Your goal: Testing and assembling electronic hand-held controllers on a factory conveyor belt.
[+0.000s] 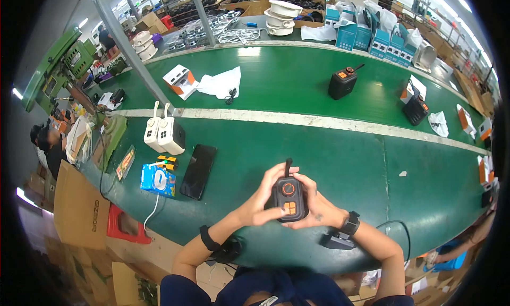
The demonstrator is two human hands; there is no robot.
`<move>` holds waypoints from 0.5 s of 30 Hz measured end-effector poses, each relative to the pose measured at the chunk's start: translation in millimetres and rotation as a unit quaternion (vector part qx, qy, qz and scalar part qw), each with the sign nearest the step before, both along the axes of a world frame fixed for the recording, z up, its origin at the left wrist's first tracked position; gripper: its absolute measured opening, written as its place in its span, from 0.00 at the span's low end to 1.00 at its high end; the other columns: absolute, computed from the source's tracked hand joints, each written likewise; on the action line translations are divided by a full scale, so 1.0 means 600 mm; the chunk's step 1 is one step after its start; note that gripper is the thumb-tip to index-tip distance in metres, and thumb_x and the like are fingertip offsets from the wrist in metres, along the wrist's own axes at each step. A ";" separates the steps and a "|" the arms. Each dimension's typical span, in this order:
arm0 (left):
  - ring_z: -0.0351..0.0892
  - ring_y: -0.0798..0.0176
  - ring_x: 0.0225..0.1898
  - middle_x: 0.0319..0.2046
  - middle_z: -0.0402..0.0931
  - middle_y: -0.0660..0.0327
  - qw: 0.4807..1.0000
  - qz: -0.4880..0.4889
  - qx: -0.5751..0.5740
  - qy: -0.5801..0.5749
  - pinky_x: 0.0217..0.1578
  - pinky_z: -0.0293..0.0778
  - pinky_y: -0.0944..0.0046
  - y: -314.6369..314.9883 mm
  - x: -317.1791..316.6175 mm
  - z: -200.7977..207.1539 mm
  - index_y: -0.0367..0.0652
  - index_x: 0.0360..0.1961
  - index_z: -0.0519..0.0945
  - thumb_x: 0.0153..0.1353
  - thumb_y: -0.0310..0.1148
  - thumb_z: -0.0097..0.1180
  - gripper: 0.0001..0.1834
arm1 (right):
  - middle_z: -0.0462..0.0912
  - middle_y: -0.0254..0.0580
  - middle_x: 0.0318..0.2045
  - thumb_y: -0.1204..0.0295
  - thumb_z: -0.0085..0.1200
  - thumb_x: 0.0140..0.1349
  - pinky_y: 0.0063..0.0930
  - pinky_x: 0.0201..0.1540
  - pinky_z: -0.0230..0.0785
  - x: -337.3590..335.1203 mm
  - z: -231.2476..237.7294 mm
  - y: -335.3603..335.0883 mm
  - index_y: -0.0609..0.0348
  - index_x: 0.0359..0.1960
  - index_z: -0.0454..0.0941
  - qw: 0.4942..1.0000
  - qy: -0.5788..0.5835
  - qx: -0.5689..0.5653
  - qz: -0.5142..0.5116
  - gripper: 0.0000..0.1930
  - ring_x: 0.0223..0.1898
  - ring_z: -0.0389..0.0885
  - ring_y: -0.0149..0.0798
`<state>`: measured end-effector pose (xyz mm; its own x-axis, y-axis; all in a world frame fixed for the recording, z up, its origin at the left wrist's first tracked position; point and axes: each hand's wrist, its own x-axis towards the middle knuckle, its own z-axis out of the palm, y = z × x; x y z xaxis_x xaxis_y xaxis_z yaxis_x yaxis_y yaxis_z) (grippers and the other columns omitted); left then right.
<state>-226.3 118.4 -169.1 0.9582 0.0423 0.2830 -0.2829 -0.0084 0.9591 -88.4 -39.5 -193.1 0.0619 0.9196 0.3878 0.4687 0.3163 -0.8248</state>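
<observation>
Between both hands, above the near part of the green bench, is a small black box-shaped device (pixel 289 200) with an orange-ringed dial, orange buttons and a black strap loop at its far end. My left hand (pixel 264 197) wraps its left side, the thumb lying by the orange buttons. Along the right side my right hand (pixel 320 209) holds it, fingers partly hidden behind it. Left of my hands a black smartphone (pixel 198 171) lies flat. Beyond the phone stand two cream devices (pixel 169 136) with strap handles, and a blue box (pixel 158 180) sits beside it.
A green conveyor belt (pixel 265 77) runs across behind the bench, carrying another black device (pixel 342 83), an opened white-and-orange box (pixel 181 82) and a white bag (pixel 220 83). A metal post (pixel 130 48) rises at left by a green press machine (pixel 64 61). Teal boxes (pixel 380 43) line the far side.
</observation>
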 end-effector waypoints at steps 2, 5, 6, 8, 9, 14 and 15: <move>0.49 0.49 0.69 0.68 0.46 0.44 0.999 0.009 0.034 -0.021 0.67 0.48 0.51 0.000 0.003 -0.004 0.39 0.69 0.38 0.51 0.34 0.61 0.52 | 0.54 0.63 0.61 0.66 0.74 0.41 0.52 0.63 0.59 -0.001 0.001 0.002 0.50 0.66 0.42 0.999 -0.039 0.018 -0.013 0.56 0.64 0.58 0.64; 0.46 0.48 0.70 0.69 0.43 0.45 0.998 0.010 0.043 -0.037 0.68 0.45 0.51 0.000 0.004 -0.014 0.37 0.69 0.37 0.50 0.32 0.59 0.52 | 0.52 0.64 0.62 0.66 0.74 0.41 0.57 0.64 0.56 -0.008 0.008 0.002 0.46 0.65 0.47 0.994 -0.081 0.063 -0.033 0.52 0.65 0.54 0.68; 0.46 0.49 0.70 0.69 0.43 0.46 0.998 0.006 0.041 -0.041 0.68 0.45 0.51 0.001 0.004 -0.016 0.36 0.69 0.37 0.50 0.29 0.57 0.52 | 0.52 0.64 0.62 0.66 0.73 0.41 0.59 0.64 0.55 -0.010 0.011 0.002 0.44 0.64 0.50 0.993 -0.077 0.076 -0.038 0.50 0.65 0.53 0.69; 0.43 0.47 0.71 0.69 0.41 0.44 0.999 0.001 0.030 -0.030 0.68 0.42 0.49 0.005 0.003 -0.017 0.37 0.69 0.36 0.51 0.35 0.59 0.52 | 0.51 0.63 0.63 0.67 0.73 0.41 0.62 0.65 0.53 -0.013 0.028 -0.001 0.41 0.57 0.66 0.993 -0.071 0.075 -0.057 0.39 0.66 0.50 0.72; 0.42 0.48 0.71 0.69 0.41 0.45 0.999 0.003 0.037 -0.021 0.68 0.42 0.50 0.005 -0.001 -0.023 0.37 0.69 0.36 0.52 0.33 0.58 0.52 | 0.51 0.63 0.63 0.67 0.73 0.41 0.62 0.65 0.52 -0.014 0.032 -0.002 0.42 0.55 0.69 0.992 -0.085 0.077 -0.054 0.36 0.66 0.50 0.72; 0.42 0.49 0.71 0.68 0.42 0.47 0.999 -0.005 0.036 -0.017 0.68 0.43 0.53 0.003 -0.006 -0.019 0.38 0.70 0.39 0.51 0.26 0.53 0.48 | 0.50 0.61 0.64 0.67 0.73 0.41 0.59 0.65 0.55 -0.014 0.021 -0.005 0.40 0.49 0.76 0.991 -0.096 0.070 -0.055 0.30 0.67 0.51 0.70; 0.42 0.49 0.71 0.68 0.43 0.47 0.999 0.000 0.039 -0.009 0.68 0.43 0.53 0.004 -0.008 -0.021 0.38 0.70 0.40 0.51 0.26 0.52 0.48 | 0.50 0.61 0.64 0.67 0.74 0.40 0.58 0.65 0.56 -0.013 0.020 -0.004 0.39 0.49 0.76 0.992 -0.089 0.069 -0.051 0.30 0.66 0.51 0.70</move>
<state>-231.3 120.7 -181.5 0.9529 0.0202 0.3025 -0.3000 -0.0830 0.9503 -96.4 -41.6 -180.9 0.0706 0.8494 0.5231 0.6388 0.3643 -0.6777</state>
